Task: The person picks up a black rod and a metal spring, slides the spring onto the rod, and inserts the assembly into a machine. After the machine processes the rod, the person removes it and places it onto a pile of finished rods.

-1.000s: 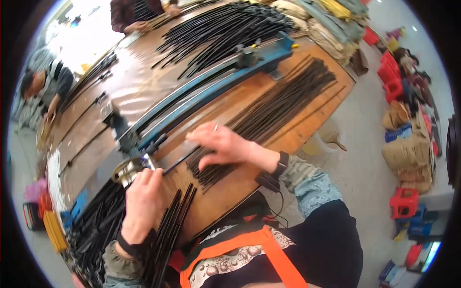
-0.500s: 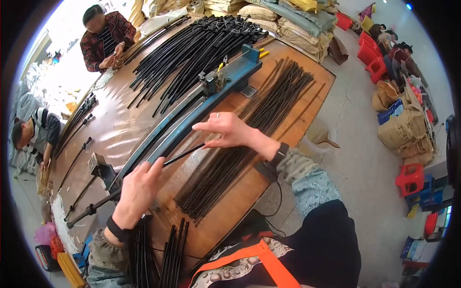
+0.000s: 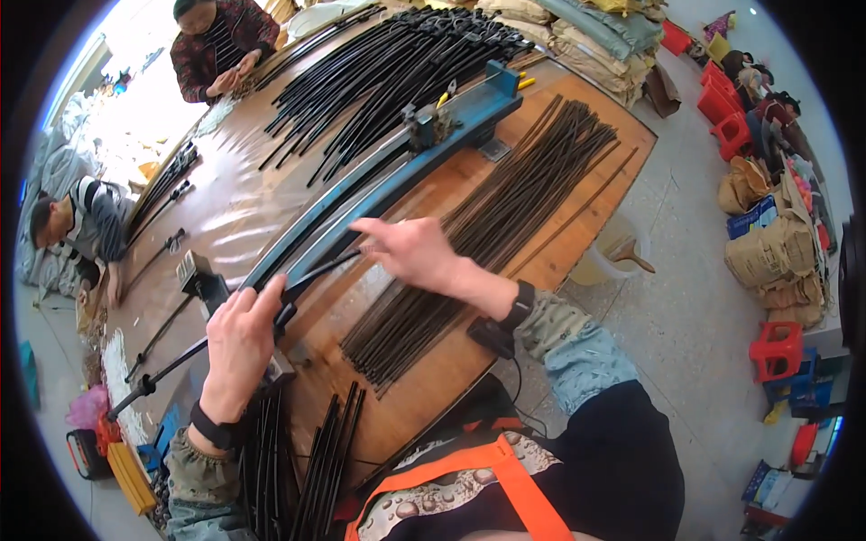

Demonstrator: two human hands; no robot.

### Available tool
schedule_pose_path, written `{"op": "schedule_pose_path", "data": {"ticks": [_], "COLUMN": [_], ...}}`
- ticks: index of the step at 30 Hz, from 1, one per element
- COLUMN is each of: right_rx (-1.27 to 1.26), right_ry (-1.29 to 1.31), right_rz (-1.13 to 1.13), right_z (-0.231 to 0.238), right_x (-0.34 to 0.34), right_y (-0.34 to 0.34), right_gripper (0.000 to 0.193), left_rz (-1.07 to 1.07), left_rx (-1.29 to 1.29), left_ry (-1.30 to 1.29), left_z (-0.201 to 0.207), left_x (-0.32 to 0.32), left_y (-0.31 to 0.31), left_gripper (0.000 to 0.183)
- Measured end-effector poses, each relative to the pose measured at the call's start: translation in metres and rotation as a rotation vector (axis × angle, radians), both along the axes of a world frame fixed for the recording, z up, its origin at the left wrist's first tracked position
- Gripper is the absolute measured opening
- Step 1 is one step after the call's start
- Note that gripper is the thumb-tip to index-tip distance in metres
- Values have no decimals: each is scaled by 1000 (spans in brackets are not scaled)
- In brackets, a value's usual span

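Thin black rod, straight and slender, lying slantwise on the wooden workbench against the long blue metal jig rail, roughly midway along the bench's near edge. Pinched at its lower end under the fingertips of the left hand, upper end touching the fingers of the right hand. Just beside it, toward the bench's right corner, a fanned pile of thin dark ribbed rods, lying flat and parallel.

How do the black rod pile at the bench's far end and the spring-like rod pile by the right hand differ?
The black rods look smooth and glossy; the coiled rods look ribbed, duller and brownish. The black rods fan out loosely beyond the blue jig; the coiled rods lie nearer, under the right hand. Both are long, thin and lie flat.
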State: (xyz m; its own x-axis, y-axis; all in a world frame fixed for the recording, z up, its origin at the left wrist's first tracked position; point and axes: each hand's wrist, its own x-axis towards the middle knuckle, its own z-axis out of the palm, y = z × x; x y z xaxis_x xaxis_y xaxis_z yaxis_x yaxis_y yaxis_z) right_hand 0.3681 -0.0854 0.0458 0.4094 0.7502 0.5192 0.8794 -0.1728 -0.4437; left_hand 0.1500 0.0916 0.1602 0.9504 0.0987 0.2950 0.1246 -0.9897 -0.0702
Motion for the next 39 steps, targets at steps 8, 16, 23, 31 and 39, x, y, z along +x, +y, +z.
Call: {"op": "schedule_pose_path", "data": {"ticks": [8,16,23,31,39], "right_rx": [241,270,278,156,132], "right_ry": [210,444,107,57,507], "right_rz": [387,556,470,408,824], "right_z": [2,27,18,14,57], "right_x": [-13,-88,-102,-62,-137], "right_y": [13,58,62,123,221], "right_gripper": [37,37,44,24,13], "left_rz": [148,214,191,422,604], "left_rx": [78,14,-17,-72,-247], "left_ry": [0,90,65,-348,-478], "left_z": [13,23,5,40,42], "left_x": [-79,-119,-145,-207,-256], "left_y": [28,14,20,69,67], "left_gripper": [38,39,33,14,15]}}
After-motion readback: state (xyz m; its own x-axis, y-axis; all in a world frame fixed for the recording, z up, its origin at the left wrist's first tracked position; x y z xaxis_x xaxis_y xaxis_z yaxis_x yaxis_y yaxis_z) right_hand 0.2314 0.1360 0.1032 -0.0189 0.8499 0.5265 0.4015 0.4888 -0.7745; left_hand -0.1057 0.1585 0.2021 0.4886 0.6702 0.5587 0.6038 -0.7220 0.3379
